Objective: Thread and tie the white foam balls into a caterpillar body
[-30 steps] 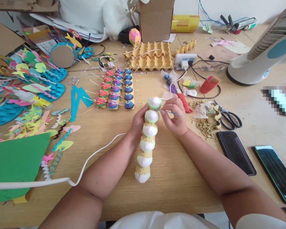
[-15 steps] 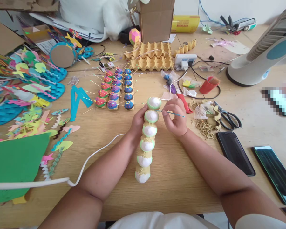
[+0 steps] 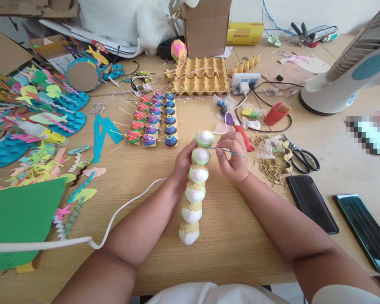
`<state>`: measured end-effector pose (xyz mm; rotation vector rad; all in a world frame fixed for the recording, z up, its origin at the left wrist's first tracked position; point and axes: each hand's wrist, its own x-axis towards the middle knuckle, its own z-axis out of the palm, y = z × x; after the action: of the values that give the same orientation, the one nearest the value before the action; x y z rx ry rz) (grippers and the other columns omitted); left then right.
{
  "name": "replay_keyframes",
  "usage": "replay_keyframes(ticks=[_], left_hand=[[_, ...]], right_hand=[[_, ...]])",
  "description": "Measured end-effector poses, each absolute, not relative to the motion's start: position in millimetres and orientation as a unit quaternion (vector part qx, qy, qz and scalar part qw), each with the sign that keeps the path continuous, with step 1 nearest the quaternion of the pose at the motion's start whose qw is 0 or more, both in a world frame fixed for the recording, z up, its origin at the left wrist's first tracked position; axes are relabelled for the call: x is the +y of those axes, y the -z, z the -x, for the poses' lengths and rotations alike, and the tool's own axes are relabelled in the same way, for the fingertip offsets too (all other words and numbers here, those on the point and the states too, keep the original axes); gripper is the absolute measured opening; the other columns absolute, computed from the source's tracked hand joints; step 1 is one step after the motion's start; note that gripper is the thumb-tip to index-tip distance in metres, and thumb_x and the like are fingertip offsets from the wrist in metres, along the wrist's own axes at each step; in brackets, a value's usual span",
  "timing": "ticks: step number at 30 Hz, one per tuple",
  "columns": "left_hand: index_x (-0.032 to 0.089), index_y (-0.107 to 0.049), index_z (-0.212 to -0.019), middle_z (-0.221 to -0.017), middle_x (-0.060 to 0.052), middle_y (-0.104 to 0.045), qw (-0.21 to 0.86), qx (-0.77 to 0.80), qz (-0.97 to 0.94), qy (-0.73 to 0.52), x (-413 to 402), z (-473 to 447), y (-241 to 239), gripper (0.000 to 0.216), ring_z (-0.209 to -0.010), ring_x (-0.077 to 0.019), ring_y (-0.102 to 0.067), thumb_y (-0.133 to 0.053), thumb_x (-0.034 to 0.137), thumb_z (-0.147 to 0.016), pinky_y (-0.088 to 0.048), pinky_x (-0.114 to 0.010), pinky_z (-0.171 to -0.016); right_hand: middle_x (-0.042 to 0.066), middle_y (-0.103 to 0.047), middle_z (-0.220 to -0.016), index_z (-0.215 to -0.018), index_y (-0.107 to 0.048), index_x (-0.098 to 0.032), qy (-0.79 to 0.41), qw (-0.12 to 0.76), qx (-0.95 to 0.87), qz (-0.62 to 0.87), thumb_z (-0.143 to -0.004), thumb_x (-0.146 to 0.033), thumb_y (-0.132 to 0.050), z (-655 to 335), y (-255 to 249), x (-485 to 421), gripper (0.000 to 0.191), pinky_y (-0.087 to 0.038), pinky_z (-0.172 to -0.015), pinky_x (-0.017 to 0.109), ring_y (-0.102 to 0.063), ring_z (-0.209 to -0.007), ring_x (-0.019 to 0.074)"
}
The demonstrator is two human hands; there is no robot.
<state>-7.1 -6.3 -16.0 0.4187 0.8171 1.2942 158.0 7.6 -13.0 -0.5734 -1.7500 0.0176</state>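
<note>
My left hand (image 3: 183,164) grips the far end of a long egg carton strip (image 3: 195,195). Its row of bumps is topped with white, with light green along the edges, and the strip points toward me. Pinched between the thumb and fingers of my right hand (image 3: 234,162) is a thin blue stick (image 3: 238,154). The stick's tip meets the side of the strip near the second bump from the far end. Beyond the strip stand painted egg carton rows (image 3: 151,129) in red, purple and blue, with thin pins sticking out.
Scissors (image 3: 304,157), a bag of shavings (image 3: 271,171) and a dark phone (image 3: 312,203) lie to the right. A fan (image 3: 323,95) and a power strip (image 3: 245,78) stand farther back. Paper cutouts and a green sheet (image 3: 22,223) cover the left. A white cable (image 3: 123,207) crosses beside my left arm.
Very little differs. The view has shifted slightly, and both hands keep the same hold on the strip and the stick.
</note>
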Motion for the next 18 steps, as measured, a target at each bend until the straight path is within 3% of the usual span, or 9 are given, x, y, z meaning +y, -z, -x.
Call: replay_keyframes(ticks=[5, 12, 18], left_hand=[[0.031, -0.083, -0.089, -0.086, -0.002, -0.081, 0.703, 0.359, -0.216, -0.575, -7.9, 6.8, 14.9, 0.016, -0.090, -0.0255, -0.078, -0.076, 0.040, -0.101, -0.063, -0.037, -0.085], [0.028, -0.082, -0.082, -0.079, 0.001, -0.078, 0.699, 0.369, -0.200, -0.579, -8.2, 6.0, 15.2, 0.020, -0.073, -0.0198, -0.073, -0.081, 0.038, -0.099, -0.062, -0.033, -0.079], [0.025, -0.080, -0.081, -0.075, 0.003, -0.078, 0.711, 0.334, -0.189, -0.589, -8.9, 4.8, 12.4, 0.025, -0.064, -0.0153, -0.068, -0.072, 0.027, -0.104, -0.057, -0.028, -0.068]], right_hand=[[0.003, -0.066, -0.096, -0.109, -0.063, -0.028, 0.004, 0.587, -0.767, 0.257, -0.107, -0.022, -0.062, -157.5, 14.8, 9.3, 0.007, -0.050, -0.081, 0.042, -0.063, -0.089, 0.0222], [0.003, -0.067, -0.096, -0.109, -0.063, -0.029, 0.017, 0.598, -0.761, 0.251, -0.108, -0.024, -0.060, -157.6, 13.0, 7.9, 0.006, -0.049, -0.081, 0.042, -0.064, -0.088, 0.0221], [0.003, -0.068, -0.098, -0.109, -0.064, -0.029, 0.016, 0.585, -0.768, 0.261, -0.108, -0.024, -0.060, -157.7, 15.3, 8.5, 0.007, -0.049, -0.083, 0.043, -0.065, -0.090, 0.0227]])
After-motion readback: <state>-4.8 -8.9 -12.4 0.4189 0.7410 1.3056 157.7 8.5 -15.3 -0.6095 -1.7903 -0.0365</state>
